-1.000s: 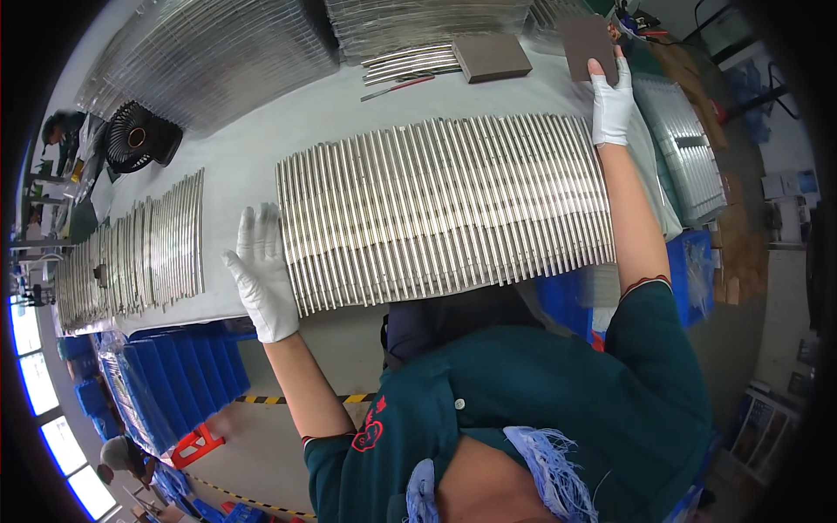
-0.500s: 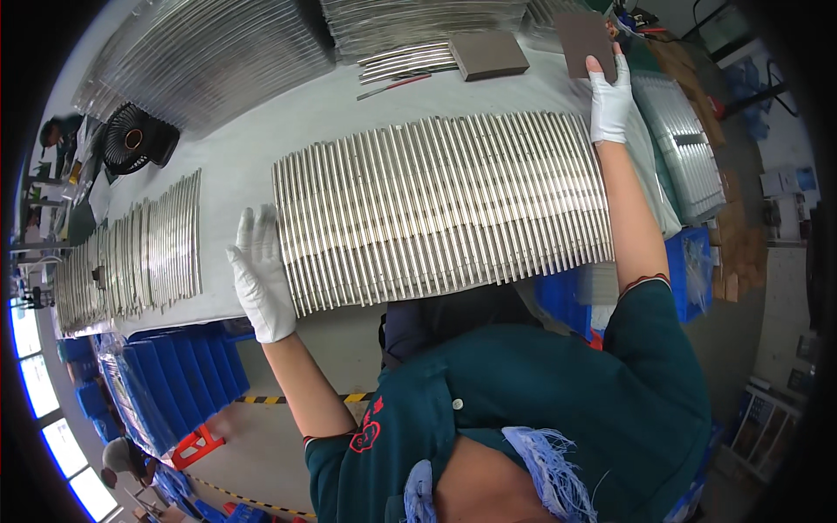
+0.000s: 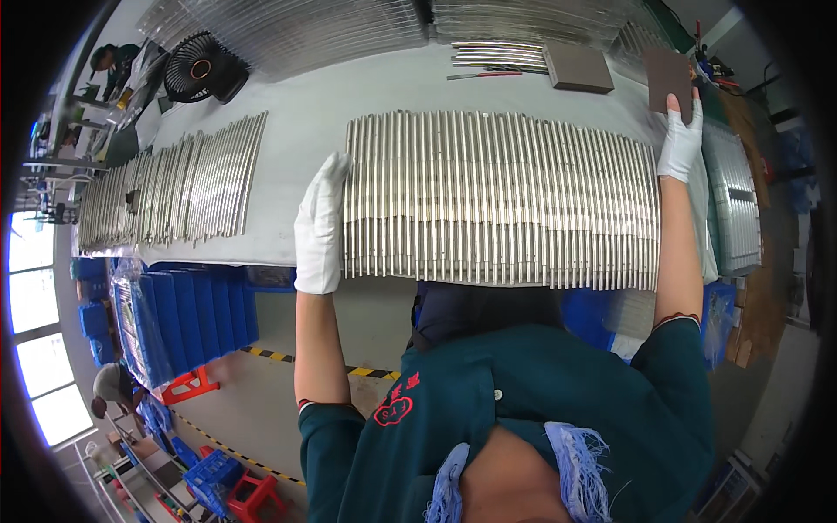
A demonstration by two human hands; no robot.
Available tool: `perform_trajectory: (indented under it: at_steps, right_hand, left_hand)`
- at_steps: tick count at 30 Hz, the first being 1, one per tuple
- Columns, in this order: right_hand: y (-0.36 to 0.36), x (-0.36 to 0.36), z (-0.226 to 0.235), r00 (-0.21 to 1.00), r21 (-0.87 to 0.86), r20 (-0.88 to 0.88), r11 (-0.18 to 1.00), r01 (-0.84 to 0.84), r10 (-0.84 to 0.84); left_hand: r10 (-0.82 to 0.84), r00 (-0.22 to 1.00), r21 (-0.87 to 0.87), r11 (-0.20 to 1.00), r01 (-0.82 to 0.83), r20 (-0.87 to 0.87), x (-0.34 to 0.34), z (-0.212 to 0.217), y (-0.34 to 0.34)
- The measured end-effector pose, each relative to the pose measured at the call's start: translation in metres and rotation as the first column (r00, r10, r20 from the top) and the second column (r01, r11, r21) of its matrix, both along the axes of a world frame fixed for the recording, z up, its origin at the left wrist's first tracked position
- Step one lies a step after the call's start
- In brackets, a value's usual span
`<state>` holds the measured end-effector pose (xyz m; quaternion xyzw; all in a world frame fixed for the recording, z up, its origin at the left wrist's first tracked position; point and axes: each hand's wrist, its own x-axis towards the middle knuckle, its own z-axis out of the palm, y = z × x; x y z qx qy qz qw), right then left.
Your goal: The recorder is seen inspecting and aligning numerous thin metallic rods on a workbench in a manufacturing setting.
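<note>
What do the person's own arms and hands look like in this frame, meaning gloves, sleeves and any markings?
Both hands wear plain white fabric gloves: the left hand and the right hand. The forearms are bare below short dark teal sleeves, each edged with a thin red trim at the cuff. The matching teal shirt carries a small red embroidered emblem on the chest. No watch or jewellery is visible.

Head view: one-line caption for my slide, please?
Gloved left hand presses the end of a row of metal rods on a grey table; right hand holds a brown pad.
</note>
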<state>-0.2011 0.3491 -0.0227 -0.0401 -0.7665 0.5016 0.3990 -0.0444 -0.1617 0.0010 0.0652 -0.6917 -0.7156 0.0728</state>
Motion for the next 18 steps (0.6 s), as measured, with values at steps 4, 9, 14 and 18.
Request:
perform_trajectory:
  at_steps: [4, 9, 14, 18]
  right_hand:
    - [-0.013, 0.004, 0.009, 0.998, 0.053, 0.031, 0.997, 0.052, -0.054]
    - [-0.01, 0.003, 0.007, 0.997, 0.042, 0.028, 0.997, 0.066, -0.067]
    - [-0.006, 0.003, 0.003, 0.997, 0.065, 0.027, 0.995, 0.073, -0.075]
    - [0.005, -0.003, -0.002, 0.996, 0.1, 0.024, 0.991, 0.088, -0.091]
  left_hand:
    - [-0.259, 0.923, -0.822, 0.561, -0.096, -0.285, -0.035, 0.012, -0.008]
    - [-0.565, 0.789, -0.97, 0.163, -0.178, -0.24, -0.091, 0.009, 0.012]
    - [-0.566, 0.791, -0.964, 0.244, -0.108, -0.232, -0.105, -0.005, 0.029]
    - [-0.537, 0.816, -0.973, 0.188, -0.131, -0.213, -0.103, -0.004, 0.002]
